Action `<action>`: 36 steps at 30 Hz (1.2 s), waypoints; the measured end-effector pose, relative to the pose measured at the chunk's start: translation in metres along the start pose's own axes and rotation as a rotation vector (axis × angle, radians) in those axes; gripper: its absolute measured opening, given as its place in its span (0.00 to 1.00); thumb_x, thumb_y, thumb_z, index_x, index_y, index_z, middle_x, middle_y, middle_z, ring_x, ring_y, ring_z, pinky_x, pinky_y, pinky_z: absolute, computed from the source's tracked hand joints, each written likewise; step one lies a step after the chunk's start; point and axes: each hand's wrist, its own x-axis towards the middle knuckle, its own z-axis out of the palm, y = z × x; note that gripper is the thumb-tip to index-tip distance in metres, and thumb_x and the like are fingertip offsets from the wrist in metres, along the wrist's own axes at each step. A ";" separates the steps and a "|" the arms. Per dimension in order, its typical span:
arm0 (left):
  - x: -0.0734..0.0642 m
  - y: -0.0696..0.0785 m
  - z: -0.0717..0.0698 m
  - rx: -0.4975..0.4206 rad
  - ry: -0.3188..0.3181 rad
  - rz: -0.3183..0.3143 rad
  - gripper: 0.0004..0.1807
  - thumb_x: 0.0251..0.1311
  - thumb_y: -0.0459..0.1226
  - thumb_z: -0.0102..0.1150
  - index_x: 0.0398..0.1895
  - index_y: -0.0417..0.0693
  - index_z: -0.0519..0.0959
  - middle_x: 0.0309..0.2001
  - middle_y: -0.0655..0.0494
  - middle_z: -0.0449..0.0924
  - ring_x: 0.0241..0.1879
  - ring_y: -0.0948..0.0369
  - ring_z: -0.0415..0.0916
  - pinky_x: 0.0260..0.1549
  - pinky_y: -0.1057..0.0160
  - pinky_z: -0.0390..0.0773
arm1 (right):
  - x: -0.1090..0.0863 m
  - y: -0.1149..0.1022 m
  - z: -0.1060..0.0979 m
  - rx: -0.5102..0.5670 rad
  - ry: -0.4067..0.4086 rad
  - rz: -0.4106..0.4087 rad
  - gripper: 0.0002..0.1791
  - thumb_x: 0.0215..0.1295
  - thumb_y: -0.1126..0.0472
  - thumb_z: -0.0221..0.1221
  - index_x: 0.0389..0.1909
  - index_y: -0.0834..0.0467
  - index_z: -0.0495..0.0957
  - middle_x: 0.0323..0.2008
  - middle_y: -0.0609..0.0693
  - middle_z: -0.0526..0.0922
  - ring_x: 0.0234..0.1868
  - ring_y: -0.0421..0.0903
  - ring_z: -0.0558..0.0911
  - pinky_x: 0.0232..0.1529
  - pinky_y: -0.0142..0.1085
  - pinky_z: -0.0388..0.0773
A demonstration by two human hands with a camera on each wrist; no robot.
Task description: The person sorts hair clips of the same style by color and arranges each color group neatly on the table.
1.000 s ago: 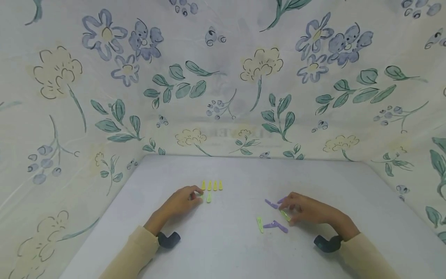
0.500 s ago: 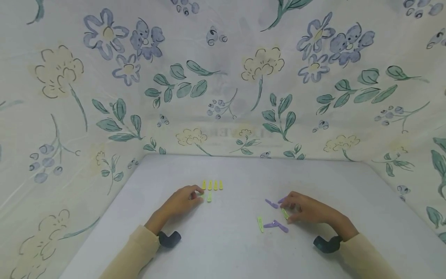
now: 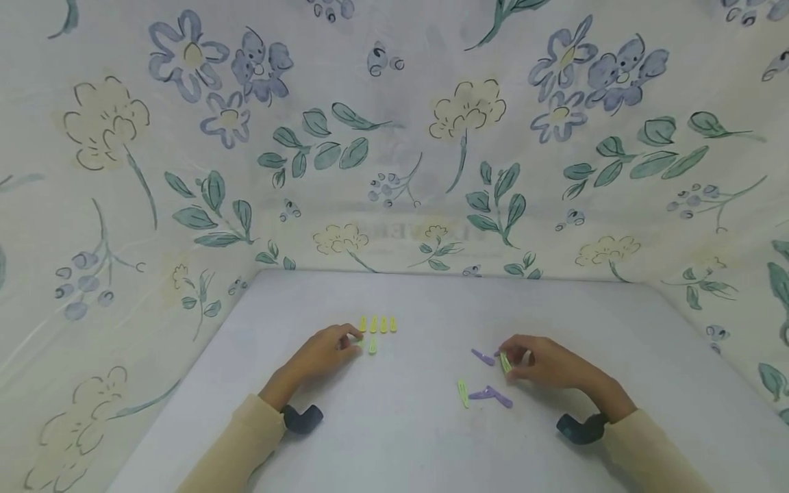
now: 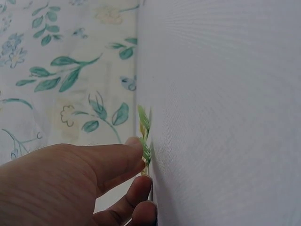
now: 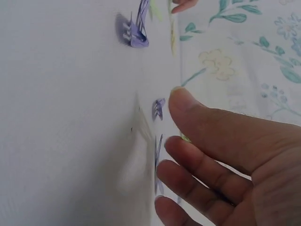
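In the head view my right hand pinches a green snap hair clip between thumb and fingertips. A sliver of that clip shows behind the thumb in the right wrist view. My left hand has thumb and index finger around another green hair clip, largely hidden by the fingertips, at the left of a short row. Beside it lies a second green clip. Above these stands a row of several yellow hair clips. The left wrist view shows green clips right past the thumb tip.
Near the right hand lie a purple hair clip, with another partly covered by the fingers. Closer to me are a green clip and two purple clips meeting at an angle. A floral sheet rises behind the white table.
The right fingers have closed on the green clip, which has moved slightly up and away from its earlier spot. My left hand stays at the row. The head view has shifted slightly.
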 end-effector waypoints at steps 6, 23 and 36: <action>0.000 0.004 -0.002 0.002 -0.008 0.005 0.15 0.65 0.43 0.64 0.54 0.57 0.80 0.36 0.60 0.77 0.35 0.61 0.72 0.37 0.60 0.73 | 0.002 -0.006 0.001 -0.005 0.083 -0.046 0.24 0.59 0.56 0.70 0.54 0.61 0.78 0.37 0.42 0.81 0.40 0.37 0.79 0.42 0.32 0.80; 0.000 -0.002 -0.001 0.010 -0.014 -0.026 0.16 0.64 0.44 0.64 0.55 0.58 0.80 0.36 0.60 0.78 0.35 0.61 0.73 0.37 0.61 0.73 | 0.024 -0.061 0.009 -0.005 0.133 -0.097 0.24 0.58 0.55 0.71 0.54 0.60 0.79 0.41 0.48 0.83 0.42 0.45 0.81 0.43 0.37 0.82; 0.001 0.000 0.000 -0.003 -0.009 -0.010 0.16 0.64 0.43 0.64 0.54 0.57 0.80 0.36 0.60 0.78 0.35 0.61 0.73 0.37 0.60 0.73 | 0.075 -0.092 0.030 0.056 0.111 -0.166 0.23 0.59 0.55 0.70 0.53 0.60 0.79 0.41 0.51 0.84 0.41 0.43 0.82 0.40 0.30 0.79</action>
